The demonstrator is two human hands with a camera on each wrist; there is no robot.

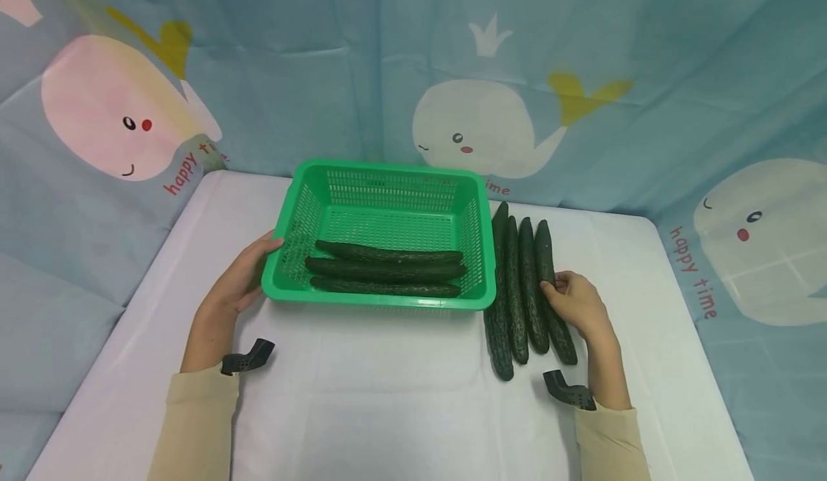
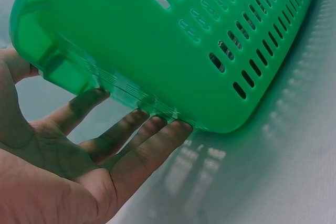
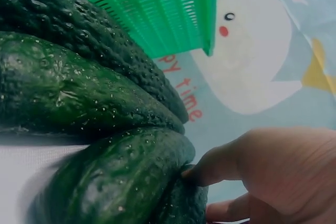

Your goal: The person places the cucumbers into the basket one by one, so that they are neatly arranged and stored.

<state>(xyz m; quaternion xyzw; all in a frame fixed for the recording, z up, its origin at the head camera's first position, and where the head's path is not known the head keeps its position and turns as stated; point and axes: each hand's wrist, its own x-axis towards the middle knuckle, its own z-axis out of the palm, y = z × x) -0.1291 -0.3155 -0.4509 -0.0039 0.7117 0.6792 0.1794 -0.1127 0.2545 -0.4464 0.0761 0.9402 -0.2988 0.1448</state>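
Observation:
A green plastic basket (image 1: 381, 300) stands on the white table, several slots pierced through its walls. Three dark green cucumbers (image 1: 388, 271) lie crosswise inside it, near its front wall. My left hand (image 1: 242, 276) holds the basket's left side, thumb over the rim; the left wrist view shows the fingertips (image 2: 181, 128) under the rim edge. Right of the basket, several cucumbers (image 1: 515, 291) lie lengthwise side by side. My right hand (image 1: 578, 305) pinches the rightmost cucumber (image 1: 545, 244) between thumb and fingers. In the right wrist view that cucumber (image 3: 184, 200) is partly hidden behind its neighbour.
A pale blue curtain (image 1: 362, 100) printed with whales hangs behind and beside the table (image 1: 388, 402). Black wrist devices (image 1: 248, 357) sit at both sleeve cuffs. The leftmost loose cucumber (image 1: 499, 323) lies close against the basket's right side.

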